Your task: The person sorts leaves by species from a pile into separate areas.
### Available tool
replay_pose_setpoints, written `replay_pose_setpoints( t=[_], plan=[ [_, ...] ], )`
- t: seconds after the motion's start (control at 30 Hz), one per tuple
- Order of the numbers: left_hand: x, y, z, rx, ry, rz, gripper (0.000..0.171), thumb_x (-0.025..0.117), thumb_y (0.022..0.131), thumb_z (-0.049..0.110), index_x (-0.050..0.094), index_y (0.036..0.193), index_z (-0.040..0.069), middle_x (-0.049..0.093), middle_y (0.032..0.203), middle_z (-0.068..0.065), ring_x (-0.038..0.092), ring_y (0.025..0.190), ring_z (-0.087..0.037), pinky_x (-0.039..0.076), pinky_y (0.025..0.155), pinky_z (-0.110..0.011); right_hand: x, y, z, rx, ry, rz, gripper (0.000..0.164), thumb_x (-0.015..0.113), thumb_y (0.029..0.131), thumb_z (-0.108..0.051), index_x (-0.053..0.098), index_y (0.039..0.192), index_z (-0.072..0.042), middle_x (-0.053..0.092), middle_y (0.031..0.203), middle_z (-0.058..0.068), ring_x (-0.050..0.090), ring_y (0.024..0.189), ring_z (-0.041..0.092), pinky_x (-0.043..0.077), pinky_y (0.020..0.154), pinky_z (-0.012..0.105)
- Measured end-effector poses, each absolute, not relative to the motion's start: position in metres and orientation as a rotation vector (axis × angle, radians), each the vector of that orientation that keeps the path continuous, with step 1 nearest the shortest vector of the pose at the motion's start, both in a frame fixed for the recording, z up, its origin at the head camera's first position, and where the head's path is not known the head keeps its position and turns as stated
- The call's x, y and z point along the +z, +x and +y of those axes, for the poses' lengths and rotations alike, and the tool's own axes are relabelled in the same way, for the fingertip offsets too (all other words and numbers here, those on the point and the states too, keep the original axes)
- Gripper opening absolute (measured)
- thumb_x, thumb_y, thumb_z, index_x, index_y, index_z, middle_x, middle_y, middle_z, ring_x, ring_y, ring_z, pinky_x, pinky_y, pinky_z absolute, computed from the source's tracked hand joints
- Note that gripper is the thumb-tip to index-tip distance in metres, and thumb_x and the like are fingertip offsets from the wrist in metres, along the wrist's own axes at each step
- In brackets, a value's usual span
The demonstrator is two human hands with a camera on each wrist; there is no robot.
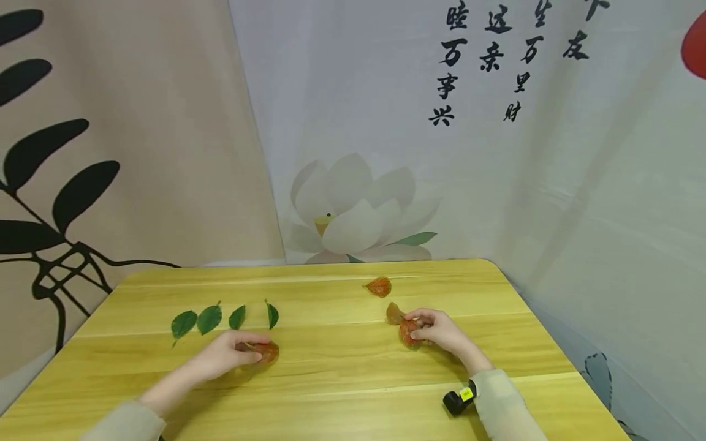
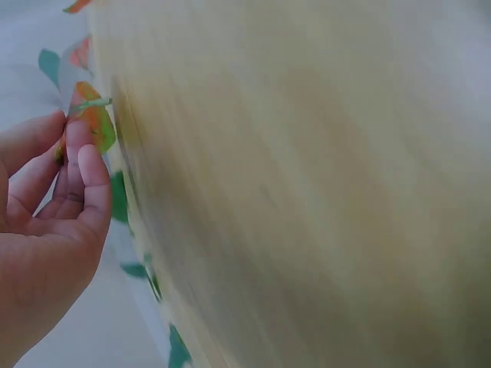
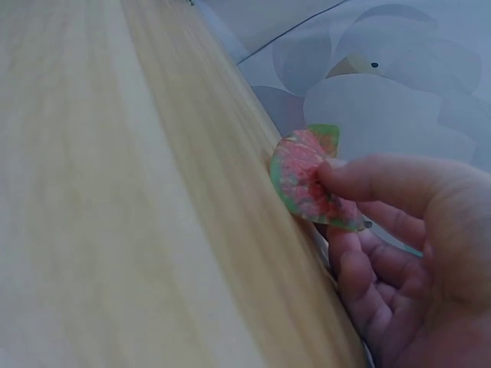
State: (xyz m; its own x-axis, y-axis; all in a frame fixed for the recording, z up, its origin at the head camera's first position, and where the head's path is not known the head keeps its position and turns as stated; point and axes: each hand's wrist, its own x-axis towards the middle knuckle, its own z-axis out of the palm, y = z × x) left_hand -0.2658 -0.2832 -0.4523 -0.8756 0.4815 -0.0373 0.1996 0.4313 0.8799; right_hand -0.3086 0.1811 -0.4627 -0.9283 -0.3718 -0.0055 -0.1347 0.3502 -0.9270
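Note:
My left hand (image 1: pixel 236 354) pinches an orange-red leaf (image 1: pixel 268 351) low over the left-middle of the table. In the left wrist view this leaf (image 2: pixel 93 115) shows orange with a green edge and a pale stem. Towards the table's right side, my right hand (image 1: pixel 443 331) pinches another orange-red leaf (image 1: pixel 408 332) between thumb and fingers. Up close the right wrist view shows that leaf (image 3: pixel 301 172) reddish, green at its rim. A brownish-orange leaf (image 1: pixel 394 313) lies just beyond it, partly overlapped in the head view.
Several green leaves (image 1: pixel 209 319) lie in a row at the table's left, beyond my left hand. One more orange-red leaf (image 1: pixel 380 286) lies near the back edge of the wooden table (image 1: pixel 331 392). Printed cloth (image 1: pixel 353 122) hangs behind. A black wrist device (image 1: pixel 459 401) sits by my right sleeve.

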Motion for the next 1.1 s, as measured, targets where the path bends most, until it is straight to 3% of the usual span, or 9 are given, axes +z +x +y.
replay_pose_setpoints(
  t=[0.23,0.47,0.7,1.1],
  plan=[
    [-0.452,-0.258,-0.308,1.388,0.525,2.461,0.047,0.066,0.092,0.013,0.054,0.129,-0.013,0.064,0.109,-0.022,0.064,0.078,-0.020,0.053,0.061,-0.030,-0.461,-0.308,0.181,-1.610,-0.457,2.404,0.037,0.067,0.086,0.002,0.059,0.122,0.010,0.057,0.092,0.016,0.046,0.064,0.015,0.043,0.053,0.026],
    [-0.457,-0.255,-0.320,1.400,0.544,2.428,0.048,0.065,0.093,0.010,0.051,0.130,-0.016,0.064,0.081,-0.013,0.057,0.064,-0.015,0.050,0.055,-0.028,-0.461,-0.308,0.181,-1.607,-0.457,2.407,0.037,0.067,0.086,0.002,0.059,0.122,0.009,0.058,0.090,0.014,0.046,0.064,0.015,0.042,0.053,0.025],
    [-0.460,-0.254,-0.328,1.402,0.558,2.414,0.045,0.065,0.092,0.007,0.052,0.127,-0.018,0.067,0.093,-0.016,0.058,0.061,-0.015,0.051,0.054,-0.028,-0.460,-0.306,0.181,-1.601,-0.457,2.398,0.037,0.066,0.087,0.002,0.058,0.123,0.009,0.055,0.082,0.009,0.044,0.061,0.014,0.042,0.053,0.025],
    [-0.463,-0.253,-0.326,1.279,0.471,2.537,0.046,0.071,0.089,0.014,0.059,0.126,-0.009,0.066,0.079,-0.007,0.051,0.053,-0.012,0.045,0.046,-0.025,-0.489,-0.324,0.189,-1.594,-0.464,2.419,0.039,0.069,0.087,-0.002,0.059,0.124,0.005,0.052,0.074,0.003,0.041,0.056,0.012,0.040,0.049,0.024]
  ],
)
